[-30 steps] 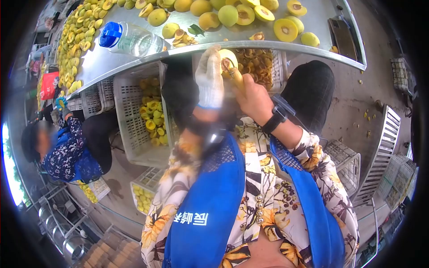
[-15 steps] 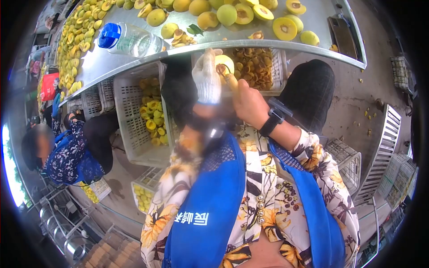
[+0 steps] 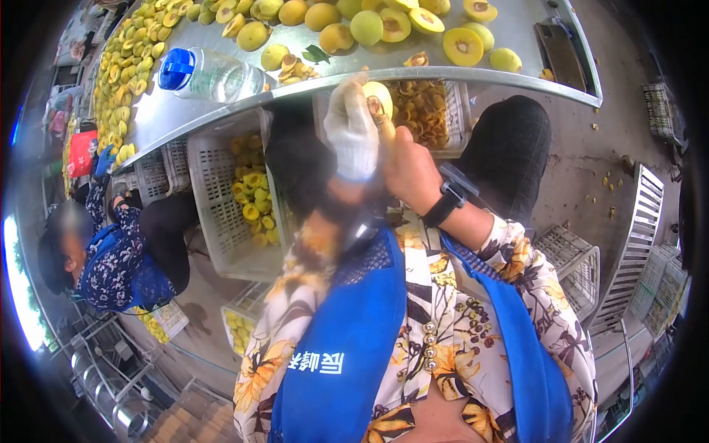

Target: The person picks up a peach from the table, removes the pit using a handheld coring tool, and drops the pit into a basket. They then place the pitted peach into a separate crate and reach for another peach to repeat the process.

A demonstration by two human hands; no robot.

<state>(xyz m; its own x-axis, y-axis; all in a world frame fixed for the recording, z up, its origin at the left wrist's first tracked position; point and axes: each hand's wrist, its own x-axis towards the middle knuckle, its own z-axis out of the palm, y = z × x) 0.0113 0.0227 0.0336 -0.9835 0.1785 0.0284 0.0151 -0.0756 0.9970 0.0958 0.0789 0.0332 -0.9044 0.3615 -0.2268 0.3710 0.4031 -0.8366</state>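
Observation:
My left hand (image 3: pixel 350 133), in a white knit glove, is closed around a yellow peach half (image 3: pixel 377 94) just below the metal table's near edge. The cut side, with a brown hollow, faces my right hand (image 3: pixel 413 168). That bare hand grips a pitting tool by its light wooden handle (image 3: pixel 386 131). The tool's tip meets the brown middle of the peach half; its exact shape is hard to make out. Beneath both hands stands a white crate (image 3: pixel 459 118) holding brown pit pieces (image 3: pixel 421 111).
The metal table (image 3: pixel 310 87) carries whole and halved peaches (image 3: pixel 463 46), a blue-capped bottle (image 3: pixel 221 77) and a dark phone-like slab (image 3: pixel 559 55). Left of my legs, a crate (image 3: pixel 214 170) holds peach halves. A co-worker (image 3: pixel 122 251) sits at the far left. More crates (image 3: pixel 569 266) stand right.
My gloved hand has turned and tilted the peach half, moving slightly right. The tool stays at its cut face. The co-worker's blue-gloved hand has shifted at the table's edge.

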